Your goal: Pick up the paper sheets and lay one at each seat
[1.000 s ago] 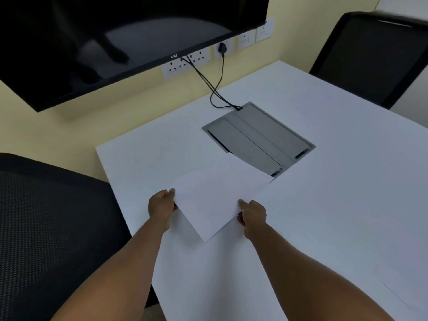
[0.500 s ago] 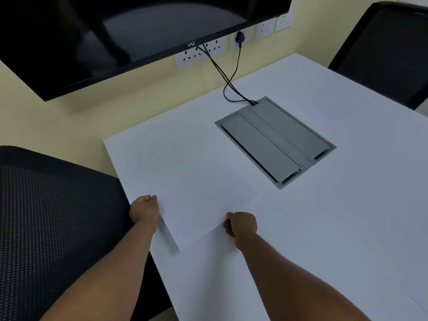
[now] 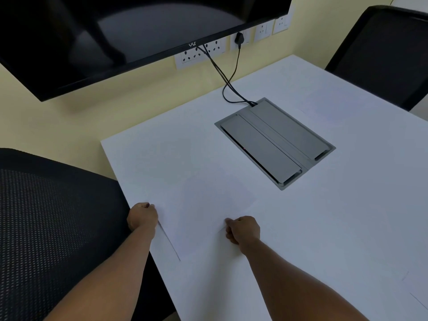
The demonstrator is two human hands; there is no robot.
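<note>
A white paper sheet [image 3: 196, 212] lies flat on the white table [image 3: 324, 228], by the table's left edge in front of the black mesh chair [image 3: 53, 223]. My left hand [image 3: 142, 216] pinches the sheet's left edge with curled fingers. My right hand [image 3: 243, 229] holds the sheet's near-right edge, fingers closed on it. Another sheet [image 3: 324, 105] lies faintly visible at the far right, before a second black chair [image 3: 382, 52]. The edge of one more sheet [image 3: 416, 302] shows at the bottom right.
A grey flip-lid cable box [image 3: 275, 142] is set into the table's middle, with black cables [image 3: 229, 82] running up to wall sockets [image 3: 201, 52]. A large black screen [image 3: 115, 35] hangs on the yellow wall.
Both hands have lowered the sheet from a raised, tilted hold down flat onto the table and drawn it toward the left chair. The view has shifted slightly.
</note>
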